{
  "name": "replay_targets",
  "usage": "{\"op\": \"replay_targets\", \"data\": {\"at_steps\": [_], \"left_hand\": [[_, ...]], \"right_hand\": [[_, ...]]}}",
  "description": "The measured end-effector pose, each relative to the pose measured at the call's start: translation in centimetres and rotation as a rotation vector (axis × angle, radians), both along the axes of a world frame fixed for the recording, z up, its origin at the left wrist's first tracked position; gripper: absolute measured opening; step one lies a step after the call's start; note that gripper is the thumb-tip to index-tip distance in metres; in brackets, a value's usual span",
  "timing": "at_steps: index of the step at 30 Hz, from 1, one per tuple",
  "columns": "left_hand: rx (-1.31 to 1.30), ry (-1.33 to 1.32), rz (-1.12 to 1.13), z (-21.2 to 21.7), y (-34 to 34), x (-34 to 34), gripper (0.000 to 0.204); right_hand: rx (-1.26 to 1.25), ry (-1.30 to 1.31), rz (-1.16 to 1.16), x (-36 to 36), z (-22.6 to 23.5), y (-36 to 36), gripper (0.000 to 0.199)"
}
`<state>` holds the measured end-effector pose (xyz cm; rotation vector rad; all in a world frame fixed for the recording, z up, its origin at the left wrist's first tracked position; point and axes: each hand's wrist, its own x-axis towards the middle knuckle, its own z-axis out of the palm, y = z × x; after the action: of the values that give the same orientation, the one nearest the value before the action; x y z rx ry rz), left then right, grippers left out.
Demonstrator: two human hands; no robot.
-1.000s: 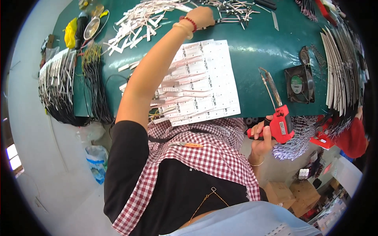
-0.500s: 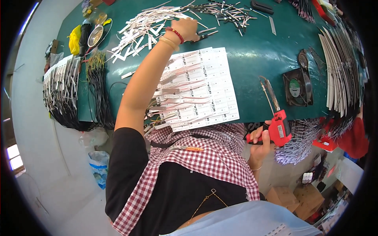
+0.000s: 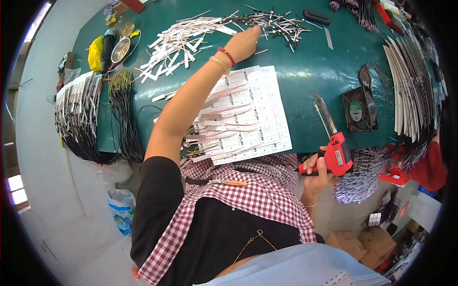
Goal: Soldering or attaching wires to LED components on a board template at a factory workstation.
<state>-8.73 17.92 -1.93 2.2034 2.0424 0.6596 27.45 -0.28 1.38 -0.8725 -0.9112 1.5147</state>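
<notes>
The left hand (image 3: pixel 244 44) reaches over the green counter (image 3: pixel 305 62) to the near edge of a loose pile of thin black-and-white leads (image 3: pixel 285 29); its fingers are bent together, and I cannot tell whether that grip has hold of anything. The right hand (image 3: pixel 318 177) has its grip closed around the handle of a red-and-black soldering gun (image 3: pixel 339 156), the metal tip pointing up over the counter's front edge. Between the hands lie overlapping white printed sheets (image 3: pixel 272 114) with rows of pink-wired strips (image 3: pixel 229 127) on them; the bare left forearm (image 3: pixel 179 114) crosses above and hides their left part. A heap of flat white strips (image 3: pixel 174 40) lies beyond the forearm. A square black fan (image 3: pixel 358 114) stands right of the gun's tip, and black cables (image 3: pixel 125 114) hang at the left.
</notes>
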Motion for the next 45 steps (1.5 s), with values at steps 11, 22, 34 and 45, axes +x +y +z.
{"op": "replay_targets", "data": {"at_steps": [11,22,34,45], "left_hand": [[0.01,-0.212,0.087,2.8,2.1,-1.2,0.022],[0.019,0.591,-0.741,2.9,-0.5,-4.5,0.011],[0.02,0.665,-0.902,2.2,-0.2,-6.7,0.012],[0.255,0.141,-0.234,2.1,10.6,6.3,0.012]], "right_hand": [[0.026,0.004,-0.006,0.2,0.3,0.2,0.027],[0.02,0.026,-0.06,0.3,0.3,0.4,0.028],[0.019,0.037,-0.068,-0.2,1.0,0.2,0.027],[-0.076,0.052,-0.143,0.0,2.0,0.4,0.026]]}}
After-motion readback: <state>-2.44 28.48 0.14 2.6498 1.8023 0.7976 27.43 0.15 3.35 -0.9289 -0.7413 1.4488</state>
